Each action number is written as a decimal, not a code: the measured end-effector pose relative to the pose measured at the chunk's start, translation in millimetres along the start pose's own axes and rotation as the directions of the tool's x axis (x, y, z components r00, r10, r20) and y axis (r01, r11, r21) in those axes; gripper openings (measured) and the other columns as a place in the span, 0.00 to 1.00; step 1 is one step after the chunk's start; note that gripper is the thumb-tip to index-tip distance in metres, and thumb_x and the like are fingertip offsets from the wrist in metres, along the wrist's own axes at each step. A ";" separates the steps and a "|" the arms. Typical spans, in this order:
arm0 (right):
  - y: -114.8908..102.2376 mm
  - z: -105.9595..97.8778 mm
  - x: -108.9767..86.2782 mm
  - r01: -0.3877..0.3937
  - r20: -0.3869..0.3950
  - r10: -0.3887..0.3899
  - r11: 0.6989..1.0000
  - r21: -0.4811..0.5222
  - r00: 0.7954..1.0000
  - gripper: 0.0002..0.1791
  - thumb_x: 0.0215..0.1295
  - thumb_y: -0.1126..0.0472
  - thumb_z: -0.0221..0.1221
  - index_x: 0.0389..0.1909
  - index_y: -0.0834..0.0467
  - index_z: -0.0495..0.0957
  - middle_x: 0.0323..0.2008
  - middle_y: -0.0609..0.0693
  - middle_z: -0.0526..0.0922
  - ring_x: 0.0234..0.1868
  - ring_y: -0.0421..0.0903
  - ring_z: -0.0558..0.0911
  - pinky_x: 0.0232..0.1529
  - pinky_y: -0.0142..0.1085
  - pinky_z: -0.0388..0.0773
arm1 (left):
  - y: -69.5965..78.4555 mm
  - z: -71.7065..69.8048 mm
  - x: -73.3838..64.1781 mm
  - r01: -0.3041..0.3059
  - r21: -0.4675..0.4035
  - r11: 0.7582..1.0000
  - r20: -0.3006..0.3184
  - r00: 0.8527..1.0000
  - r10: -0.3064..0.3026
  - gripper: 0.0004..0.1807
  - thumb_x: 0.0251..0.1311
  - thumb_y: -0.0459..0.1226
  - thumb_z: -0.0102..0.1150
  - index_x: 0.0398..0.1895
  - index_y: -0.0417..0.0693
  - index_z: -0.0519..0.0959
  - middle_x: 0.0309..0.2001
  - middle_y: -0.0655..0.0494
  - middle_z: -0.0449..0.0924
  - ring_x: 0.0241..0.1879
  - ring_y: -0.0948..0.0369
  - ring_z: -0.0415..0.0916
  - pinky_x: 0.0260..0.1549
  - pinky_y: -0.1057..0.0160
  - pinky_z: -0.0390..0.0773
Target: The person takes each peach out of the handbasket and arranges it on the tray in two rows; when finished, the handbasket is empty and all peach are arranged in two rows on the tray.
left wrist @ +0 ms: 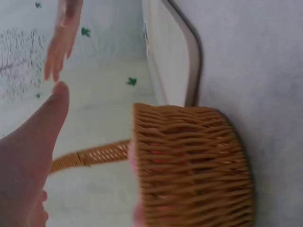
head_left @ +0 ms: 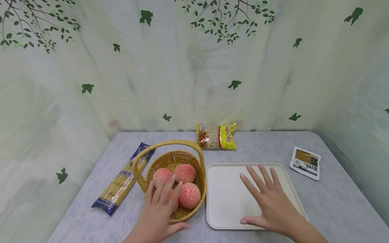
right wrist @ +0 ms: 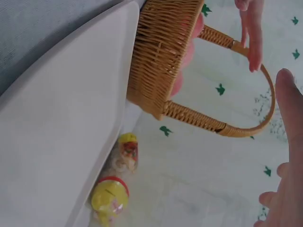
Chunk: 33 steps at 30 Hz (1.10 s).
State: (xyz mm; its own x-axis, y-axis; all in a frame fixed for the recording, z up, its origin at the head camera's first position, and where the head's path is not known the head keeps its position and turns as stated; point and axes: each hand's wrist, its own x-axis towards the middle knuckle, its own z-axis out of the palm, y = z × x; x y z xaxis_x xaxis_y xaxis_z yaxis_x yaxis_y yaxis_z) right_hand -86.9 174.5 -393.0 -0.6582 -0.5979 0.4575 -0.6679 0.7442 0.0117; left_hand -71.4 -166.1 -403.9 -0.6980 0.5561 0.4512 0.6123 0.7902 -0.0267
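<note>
four round, speckled pink peach-like balls [head_left: 189,195] sit in a round tan wicker basket [left wrist: 194,161], left of a rectangular white tray [head_left: 226,195] on the grey tabletop [head_left: 337,202]. the left hand's grip [head_left: 158,212] hovers over the basket's near side, the right hand's grip [head_left: 271,206] over the tray, both spread apart, holding nothing. the balls look light, perhaps soft; best cupped gently round the middle

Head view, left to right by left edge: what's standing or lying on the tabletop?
Blue-and-gold packet → wicker basket → yellow-ended bag → white tray → small white-edged pouch.
</note>
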 end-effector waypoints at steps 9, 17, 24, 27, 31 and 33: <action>-19.8 18.3 31.5 0.099 -0.185 -0.046 0.953 0.286 0.982 0.58 0.43 0.28 0.57 0.66 0.65 0.53 0.65 0.61 0.53 0.65 0.58 0.51 0.65 0.39 0.41 | -9.9 23.9 -37.6 0.319 -0.085 0.944 -0.073 0.943 -0.325 0.61 0.41 0.72 0.48 0.68 0.38 0.44 0.66 0.40 0.44 0.62 0.43 0.44 0.63 0.61 0.31; -35.7 49.6 51.1 0.133 -0.220 -0.030 0.872 0.472 0.975 0.55 0.46 0.36 0.62 0.65 0.68 0.51 0.64 0.58 0.57 0.63 0.54 0.58 0.64 0.35 0.51 | -7.0 32.2 -51.1 0.642 -0.230 0.732 0.135 0.766 -0.629 0.68 0.35 0.62 0.66 0.68 0.35 0.37 0.64 0.32 0.42 0.59 0.36 0.45 0.49 0.33 0.57; -47.8 77.8 60.8 0.065 -0.111 -0.001 0.819 0.570 0.994 0.54 0.46 0.40 0.63 0.68 0.61 0.49 0.65 0.54 0.57 0.63 0.50 0.59 0.58 0.43 0.62 | -6.8 35.0 -51.6 0.753 -0.330 0.569 0.270 0.653 -0.708 0.66 0.37 0.59 0.67 0.68 0.34 0.36 0.64 0.32 0.37 0.61 0.36 0.41 0.52 0.33 0.53; -51.8 87.1 63.9 0.014 -0.041 0.014 0.789 0.614 0.999 0.52 0.47 0.40 0.62 0.69 0.56 0.47 0.65 0.51 0.56 0.63 0.48 0.59 0.57 0.45 0.64 | -7.8 37.3 -52.4 0.761 -0.358 0.541 0.288 0.641 -0.711 0.66 0.38 0.58 0.67 0.68 0.35 0.36 0.64 0.33 0.37 0.61 0.37 0.41 0.51 0.34 0.53; -55.2 95.7 68.4 -0.055 0.051 0.029 0.751 0.658 0.998 0.51 0.48 0.39 0.61 0.69 0.54 0.48 0.66 0.48 0.55 0.64 0.46 0.57 0.58 0.44 0.62 | -7.7 39.2 -53.1 0.767 -0.375 0.521 0.288 0.631 -0.721 0.66 0.37 0.58 0.68 0.68 0.35 0.37 0.64 0.34 0.37 0.61 0.37 0.41 0.51 0.34 0.54; -56.2 98.1 71.3 -0.074 0.078 0.029 0.737 0.671 0.997 0.51 0.48 0.40 0.62 0.68 0.56 0.49 0.65 0.47 0.56 0.64 0.45 0.56 0.59 0.44 0.61 | -7.5 39.5 -52.8 0.770 -0.380 0.512 0.289 0.625 -0.725 0.65 0.37 0.58 0.68 0.68 0.35 0.38 0.64 0.34 0.37 0.61 0.38 0.42 0.52 0.34 0.54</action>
State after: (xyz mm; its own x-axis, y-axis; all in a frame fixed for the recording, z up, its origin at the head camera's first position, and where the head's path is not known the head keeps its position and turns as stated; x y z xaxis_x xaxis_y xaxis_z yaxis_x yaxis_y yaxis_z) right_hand -130.3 60.8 -448.3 -0.7021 -0.5975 0.3873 -0.6774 0.3927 -0.6220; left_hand -53.8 -191.2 -462.8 -0.9876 -0.1511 0.0431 -0.0831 0.7353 0.6726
